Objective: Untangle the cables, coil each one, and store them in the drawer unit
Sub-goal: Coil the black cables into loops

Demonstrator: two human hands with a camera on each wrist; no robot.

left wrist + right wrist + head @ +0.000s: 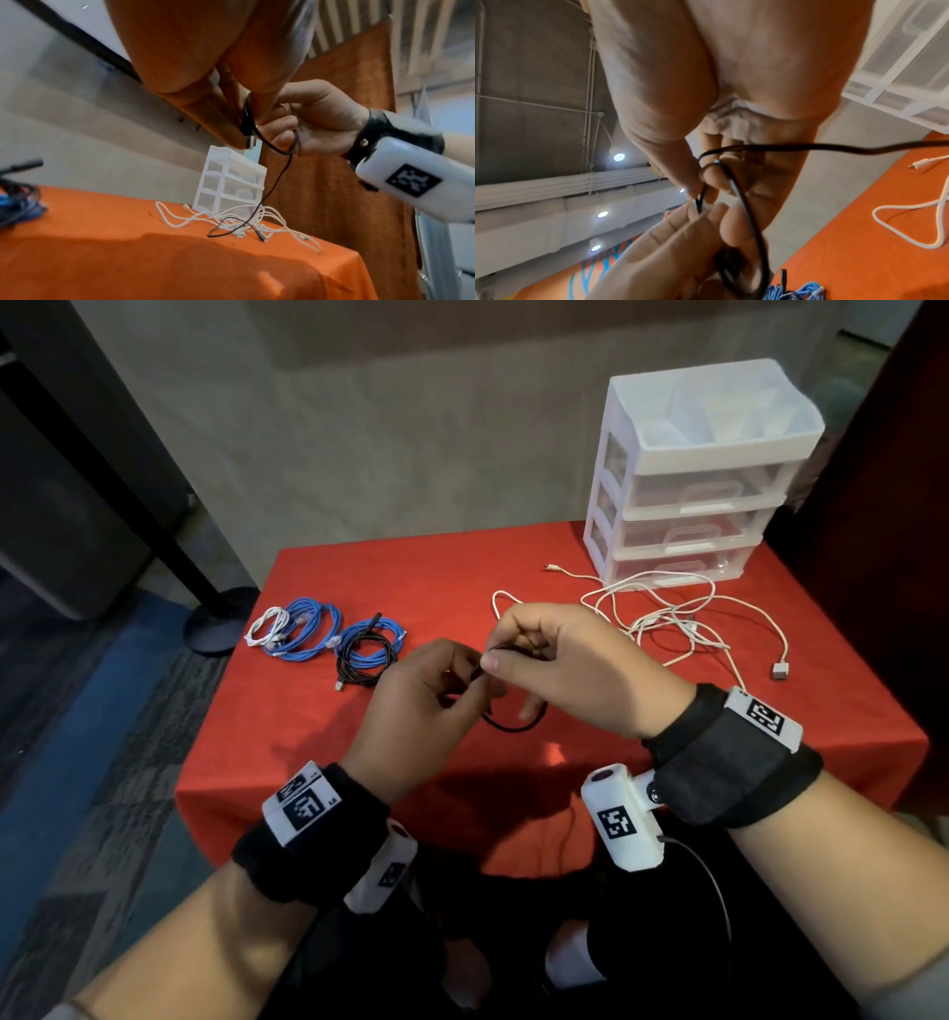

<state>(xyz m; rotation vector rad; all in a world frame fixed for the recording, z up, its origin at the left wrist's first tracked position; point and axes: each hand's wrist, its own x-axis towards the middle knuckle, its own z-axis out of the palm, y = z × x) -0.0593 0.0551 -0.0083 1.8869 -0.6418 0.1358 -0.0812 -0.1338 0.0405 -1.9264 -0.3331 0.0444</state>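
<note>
Both hands meet above the middle of the red table (318, 742). My left hand (470, 679) pinches a small coil of thin black cable (513, 726), whose loop hangs below the fingers. My right hand (494, 655) pinches the same cable between thumb and forefinger. In the left wrist view the black cable (246, 119) runs down from the hands into the white cable tangle (231, 219). The right wrist view shows the black cable (795, 145) trailing off to the right. The white drawer unit (693, 505) stands at the back right, its drawers closed.
Loose white cables (667, 618) sprawl in front of the drawer unit. At the back left lie coiled blue cables (308, 629), a blue and black coil (367, 652) and a small white coil (267, 626). A dark stand base (215, 624) sits on the floor left of the table.
</note>
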